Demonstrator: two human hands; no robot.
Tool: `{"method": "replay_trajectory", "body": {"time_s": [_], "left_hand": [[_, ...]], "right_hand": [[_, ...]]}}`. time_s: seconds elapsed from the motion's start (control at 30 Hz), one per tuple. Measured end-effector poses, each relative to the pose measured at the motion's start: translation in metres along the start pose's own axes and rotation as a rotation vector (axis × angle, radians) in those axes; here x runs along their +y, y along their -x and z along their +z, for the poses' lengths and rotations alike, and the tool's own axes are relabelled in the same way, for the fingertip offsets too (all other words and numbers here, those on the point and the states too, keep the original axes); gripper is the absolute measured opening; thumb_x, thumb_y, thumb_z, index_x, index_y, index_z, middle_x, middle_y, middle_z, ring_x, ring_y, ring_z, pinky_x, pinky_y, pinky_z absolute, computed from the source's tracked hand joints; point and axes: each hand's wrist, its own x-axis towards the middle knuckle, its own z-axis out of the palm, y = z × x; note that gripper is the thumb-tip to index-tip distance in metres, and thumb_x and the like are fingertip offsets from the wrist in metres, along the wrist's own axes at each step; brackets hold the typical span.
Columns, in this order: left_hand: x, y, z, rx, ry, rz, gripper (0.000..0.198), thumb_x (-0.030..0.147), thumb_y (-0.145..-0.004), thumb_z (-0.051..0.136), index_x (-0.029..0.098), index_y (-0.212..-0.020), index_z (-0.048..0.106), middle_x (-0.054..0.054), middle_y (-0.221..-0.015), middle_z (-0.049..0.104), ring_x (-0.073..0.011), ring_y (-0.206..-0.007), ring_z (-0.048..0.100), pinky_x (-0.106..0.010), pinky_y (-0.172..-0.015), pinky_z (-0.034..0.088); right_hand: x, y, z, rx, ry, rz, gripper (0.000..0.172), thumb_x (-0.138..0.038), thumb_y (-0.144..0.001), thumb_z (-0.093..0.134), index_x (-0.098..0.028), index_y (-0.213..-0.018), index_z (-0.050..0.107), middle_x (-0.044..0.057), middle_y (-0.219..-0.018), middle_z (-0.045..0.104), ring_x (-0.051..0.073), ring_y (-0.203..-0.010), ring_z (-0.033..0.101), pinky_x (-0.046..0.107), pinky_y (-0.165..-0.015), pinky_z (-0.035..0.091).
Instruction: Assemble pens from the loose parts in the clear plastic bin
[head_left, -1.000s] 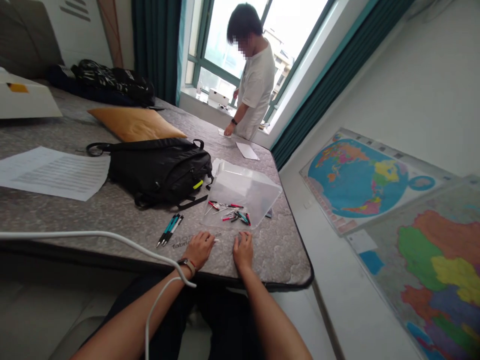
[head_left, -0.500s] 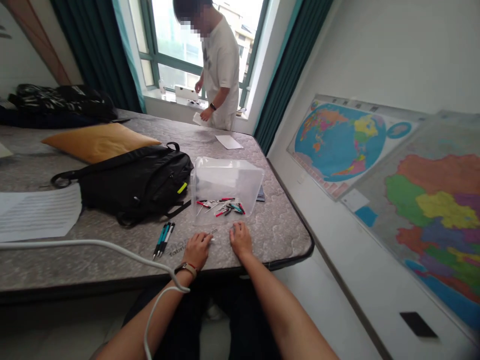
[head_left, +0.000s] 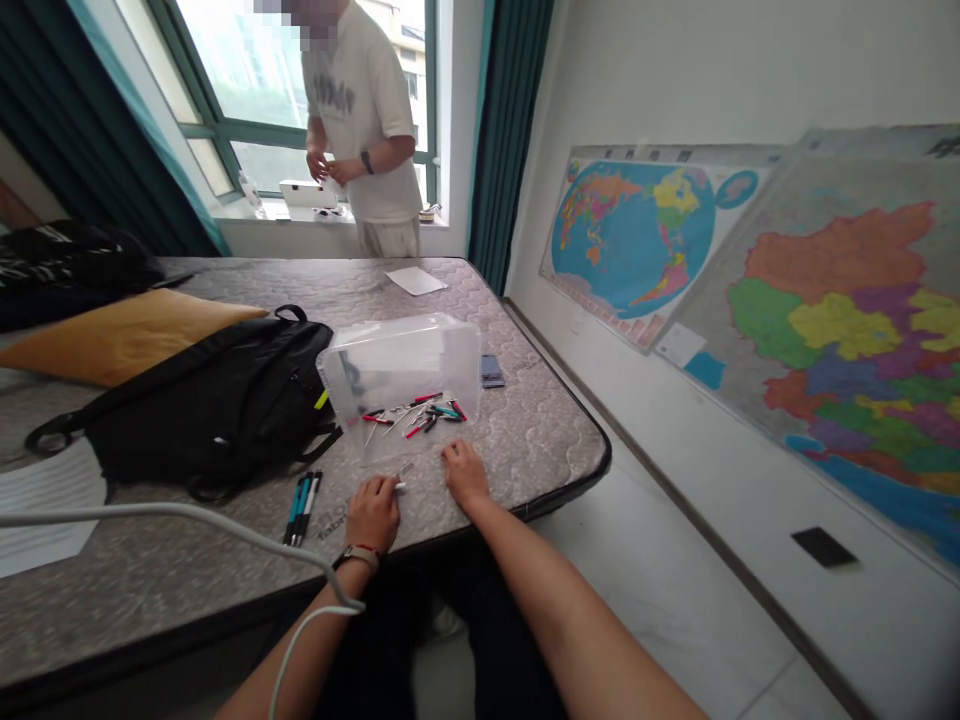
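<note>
My left hand (head_left: 373, 514) rests on the grey mattress (head_left: 525, 440) near its front edge, fingers curled round a small white piece with a thin metal tip. My right hand (head_left: 463, 472) lies beside it, fingers bent down onto the fabric; what is under them is hidden. Just beyond both hands stands a clear plastic box (head_left: 405, 375) with several red, green and black pen parts (head_left: 420, 412) in its bottom. Three assembled pens (head_left: 302, 495) lie to the left of my left hand.
A black backpack (head_left: 217, 400) and an orange cushion (head_left: 120, 335) lie to the left. A phone (head_left: 491, 370) sits right of the box, white paper (head_left: 417, 281) farther back. Another person (head_left: 360, 120) stands at the window. A white cable (head_left: 187, 520) crosses the front left. Maps (head_left: 750, 260) lean against the right wall.
My view has swung to the right. Both hands have stayed in front of the box. The person at the window has turned and raised both hands.
</note>
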Motion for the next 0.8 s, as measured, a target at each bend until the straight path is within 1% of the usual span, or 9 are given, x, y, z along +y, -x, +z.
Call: {"method": "replay_trajectory", "body": {"time_s": [0.2, 0.33, 0.43, 0.6, 0.8], "left_hand": [[0.0007, 0.0001, -0.0011, 0.010, -0.029, 0.006, 0.025, 0.016, -0.090, 0.044, 0.022, -0.106, 0.062, -0.008, -0.104, 0.062, -0.0240, -0.097, 0.054, -0.036, -0.081, 0.042], [0.0009, -0.0002, -0.0005, -0.007, -0.040, -0.006, 0.025, 0.016, -0.091, 0.045, 0.022, -0.107, 0.062, -0.008, -0.105, 0.062, -0.0233, -0.098, 0.053, -0.035, -0.082, 0.041], [0.0015, -0.0010, -0.0002, -0.028, -0.054, -0.034, 0.024, 0.018, -0.091, 0.045, 0.023, -0.107, 0.063, -0.006, -0.104, 0.063, -0.0226, -0.097, 0.053, -0.034, -0.083, 0.041], [0.0025, -0.0015, -0.0011, -0.045, -0.058, -0.049, 0.025, 0.017, -0.091, 0.046, 0.023, -0.108, 0.063, -0.005, -0.105, 0.063, -0.0223, -0.098, 0.053, -0.033, -0.084, 0.040], [0.0051, -0.0016, -0.0052, -0.039, -0.050, -0.058, 0.025, 0.018, -0.091, 0.045, 0.023, -0.107, 0.064, -0.006, -0.104, 0.063, -0.0225, -0.097, 0.053, -0.034, -0.083, 0.040]], "right_hand": [[0.0027, 0.0005, 0.0038, 0.010, -0.043, 0.007, 0.019, -0.017, -0.097, 0.045, -0.022, -0.104, 0.062, 0.007, -0.106, 0.058, 0.019, -0.098, 0.050, 0.030, -0.086, 0.040], [0.0053, -0.0001, 0.0069, 0.013, -0.056, -0.010, 0.018, -0.018, -0.097, 0.044, -0.022, -0.102, 0.061, 0.007, -0.103, 0.058, 0.019, -0.097, 0.052, 0.029, -0.084, 0.040], [0.0062, -0.0006, 0.0077, 0.003, -0.057, -0.005, 0.019, -0.019, -0.098, 0.044, -0.022, -0.104, 0.061, 0.006, -0.103, 0.059, 0.019, -0.097, 0.053, 0.029, -0.085, 0.040], [0.0056, 0.0000, 0.0075, -0.022, -0.065, 0.017, 0.022, -0.019, -0.098, 0.043, -0.021, -0.115, 0.057, 0.008, -0.107, 0.059, 0.020, -0.100, 0.054, 0.030, -0.087, 0.041], [0.0037, 0.0004, 0.0050, -0.011, -0.041, 0.030, 0.019, -0.022, -0.098, 0.045, -0.021, -0.110, 0.059, 0.008, -0.106, 0.059, 0.020, -0.100, 0.055, 0.030, -0.087, 0.042]]}}
